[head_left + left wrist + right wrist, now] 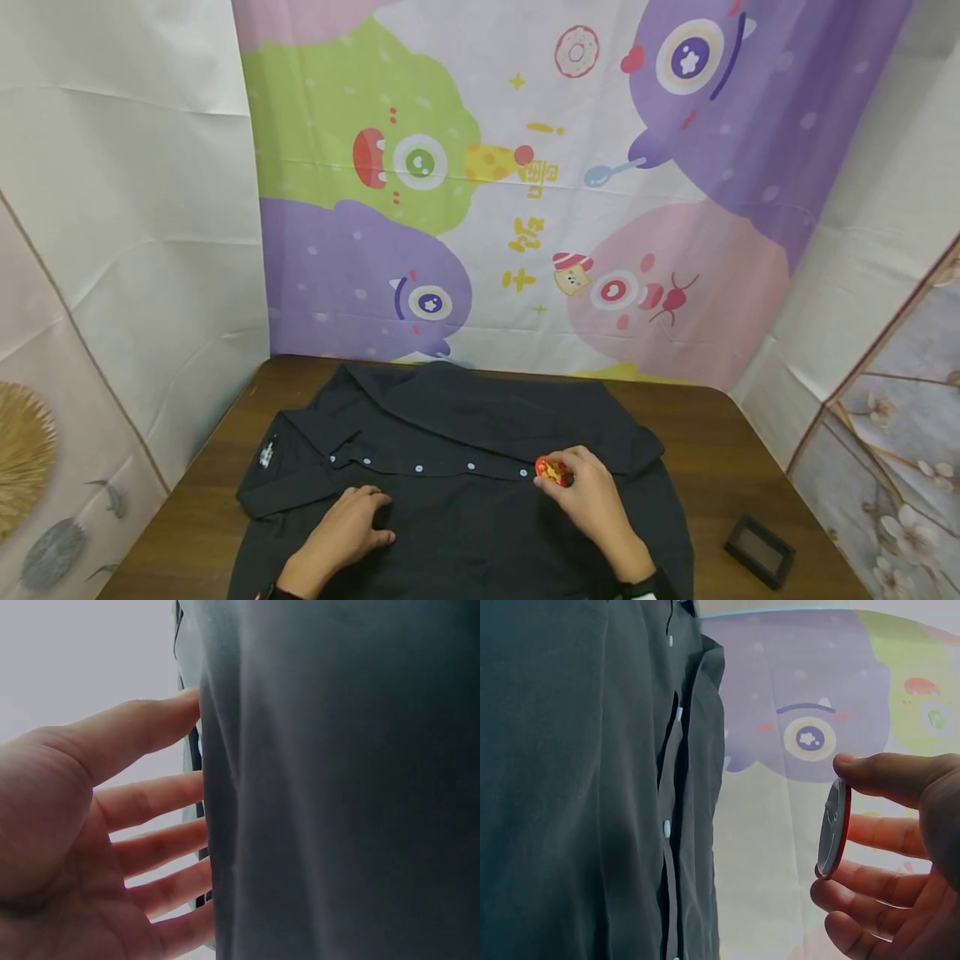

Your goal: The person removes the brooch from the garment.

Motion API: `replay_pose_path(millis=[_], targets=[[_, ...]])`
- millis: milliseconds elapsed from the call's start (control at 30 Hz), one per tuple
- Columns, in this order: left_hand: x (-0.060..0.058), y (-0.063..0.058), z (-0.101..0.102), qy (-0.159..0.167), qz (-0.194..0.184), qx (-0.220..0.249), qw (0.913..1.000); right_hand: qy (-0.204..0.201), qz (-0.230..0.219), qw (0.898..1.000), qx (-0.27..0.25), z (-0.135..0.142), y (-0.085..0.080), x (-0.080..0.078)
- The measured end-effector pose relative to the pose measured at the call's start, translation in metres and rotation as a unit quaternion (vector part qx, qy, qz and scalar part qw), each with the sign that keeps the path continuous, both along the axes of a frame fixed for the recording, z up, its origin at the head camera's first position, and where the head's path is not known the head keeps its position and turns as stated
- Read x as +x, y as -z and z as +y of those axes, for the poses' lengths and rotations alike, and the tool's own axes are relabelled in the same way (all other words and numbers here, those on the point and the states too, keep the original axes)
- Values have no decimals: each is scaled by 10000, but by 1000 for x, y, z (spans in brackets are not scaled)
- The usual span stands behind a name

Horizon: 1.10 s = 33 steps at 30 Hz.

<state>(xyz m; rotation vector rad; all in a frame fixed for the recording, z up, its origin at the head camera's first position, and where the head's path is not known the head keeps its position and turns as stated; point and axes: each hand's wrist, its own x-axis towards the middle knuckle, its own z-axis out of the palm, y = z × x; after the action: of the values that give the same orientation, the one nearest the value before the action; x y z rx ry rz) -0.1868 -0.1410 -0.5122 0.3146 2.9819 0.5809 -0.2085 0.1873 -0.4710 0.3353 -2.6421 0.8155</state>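
Note:
A black shirt (pixel 465 525) with a row of pale buttons lies spread out, its collar side to the left. Between thumb and fingers my right hand (pixel 592 497) pinches a round badge (pixel 551 471), red-rimmed with a yellow picture, just above the button row. Its silver back with what looks like a pin shows edge-on in the right wrist view, apart from the cloth. My left hand (pixel 347 531) rests on the shirt's left part, fingers relaxed and spread. In the left wrist view its fingertips meet the dark fabric (pixel 337 787), and nothing is seen in its grasp.
The brown wooden table (pixel 720 450) carries the shirt. To the right of it lies a small black rectangular frame (pixel 759 552). Behind the table's far edge hangs a cartoon-monster cloth (pixel 465 275), with white curtains (pixel 165 208) at the sides.

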Motion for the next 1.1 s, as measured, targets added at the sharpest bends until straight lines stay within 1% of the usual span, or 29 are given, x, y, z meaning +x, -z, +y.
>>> replay_pose_path(millis=[233,433,733,900,1100], targets=[[1,-2,0,88,-81,-42,9999,32,-36,10000,-28,4,2,3],[0,-2,2,71,-120,-113,9998,90,27,10000,15,6,0,2],[-2,2,4,128,46,-133,9998,148,140,9998,-38,12,-3,3],[-2,0,4,168,139,-99,9997,195,231,9995,-107,17,-6,1],[-1,-2,5,127,163,-70,9998,210,257,9994,-73,28,-7,2]])
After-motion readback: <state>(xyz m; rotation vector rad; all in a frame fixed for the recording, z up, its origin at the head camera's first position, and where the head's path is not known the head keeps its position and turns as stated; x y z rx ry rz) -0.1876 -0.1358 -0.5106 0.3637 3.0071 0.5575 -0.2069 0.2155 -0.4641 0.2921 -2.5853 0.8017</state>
